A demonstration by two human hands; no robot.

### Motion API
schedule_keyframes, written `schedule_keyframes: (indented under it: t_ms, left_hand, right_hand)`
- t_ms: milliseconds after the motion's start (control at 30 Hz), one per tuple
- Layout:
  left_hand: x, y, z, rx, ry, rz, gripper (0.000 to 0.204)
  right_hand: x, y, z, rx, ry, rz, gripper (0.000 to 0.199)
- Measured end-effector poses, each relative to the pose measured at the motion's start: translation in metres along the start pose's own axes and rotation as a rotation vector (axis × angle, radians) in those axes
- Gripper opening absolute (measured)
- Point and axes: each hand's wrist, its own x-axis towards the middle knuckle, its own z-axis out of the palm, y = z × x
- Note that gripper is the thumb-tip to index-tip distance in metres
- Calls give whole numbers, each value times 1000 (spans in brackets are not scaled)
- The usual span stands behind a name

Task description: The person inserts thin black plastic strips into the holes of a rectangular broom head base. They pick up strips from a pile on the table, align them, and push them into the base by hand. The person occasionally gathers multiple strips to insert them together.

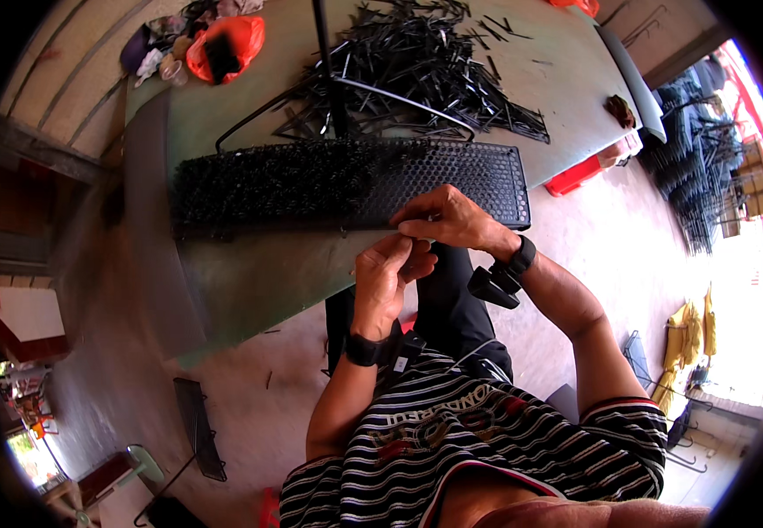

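In front of the near edge of the table, my left hand (387, 275) and my right hand (452, 220) meet with fingers pinched. Anything between their fingertips is too small to make out. Just beyond them lies a long black perforated panel (478, 180) with a metal wire frame (390, 95) behind it. Dense black bristly tufts (263, 183) cover its left and middle parts, while open holes show toward the right end. My right hand is close to the panel's near edge. A heap of thin black strips (408, 66) lies farther back.
The green table (258, 295) carries an orange plastic bag (245, 44) at the far left and a small brown item (619, 110) at the right. Under its right edge is a red container (575, 176). A dark panel (198, 429) lies on the floor; dark racks (689, 150) are stacked right.
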Motion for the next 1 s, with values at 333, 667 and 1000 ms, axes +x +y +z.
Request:
schedule_keyframes:
  t_ms: [333,667,1000]
  left_hand:
    - [-4,-4,7,225,-34,-25,29]
    - [-1,-4,8,310,-14,-14,27]
    - [15,-6,22,698,38,286,22]
  right_hand:
    - [-15,20,-61,-115,750,-75,14]
    - [7,41,-80,-415,709,-233,15]
    - [21,45,-82,-530,572,-309,15]
